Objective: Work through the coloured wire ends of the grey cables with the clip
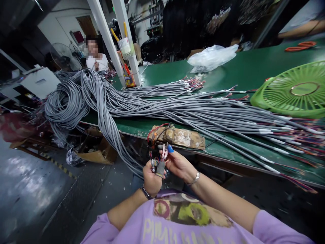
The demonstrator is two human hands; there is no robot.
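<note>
My left hand [151,179] is closed in a fist around the end of a grey cable with thin coloured wires [152,159] sticking up from it. My right hand [177,164] is next to it, fingers pinched on a small white clip-like part [165,151] at those wire tips; a blue cover sits on one fingertip. Both hands are held just below the front edge of the green table [228,149]. A brown taped block [177,135] with red wires lies on the edge right above them.
A big bundle of grey cables [157,108] runs across the table and hangs off its left side. A green fan grille [294,89] lies at the right, a clear plastic bag [212,56] behind. A person in white [95,57] sits far left; white posts [127,40] stand nearby.
</note>
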